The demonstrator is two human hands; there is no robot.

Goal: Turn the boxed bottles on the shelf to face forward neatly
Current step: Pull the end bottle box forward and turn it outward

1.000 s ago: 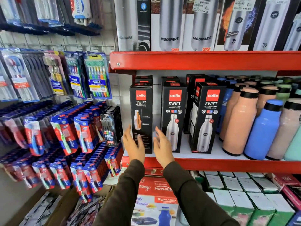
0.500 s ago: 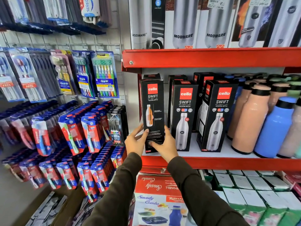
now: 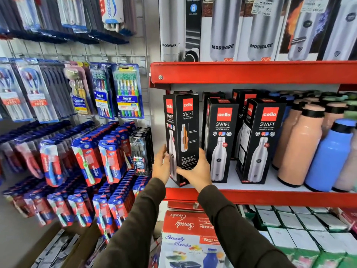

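Nearest the camera, two dark sleeves reach up to the middle red shelf (image 3: 251,196). The left hand (image 3: 161,167) lies flat against the left side of the leftmost black box (image 3: 181,138), fingers spread upward along it. The right hand (image 3: 196,171) cups the lower front corner, thumb across the face and fingers wrapped round the right edge, so the box is pressed between both palms. It stands at the left end of the shelf, turned at an angle: a corner points outward, with the narrow panel and the panel showing an orange bottle both in view.

To finish the turn well, the grip should probably stay low, the box pivoting on its base rather than lifting, until one flat face lines up with the shelf lip. The top looks free to tip, so a steadying finger higher up may help.

Just to the right stand two neighbouring boxes (image 3: 221,140), already facing forward; the turned box should match their front line without nudging them. Further right, loose bottles (image 3: 301,147) stand well clear.
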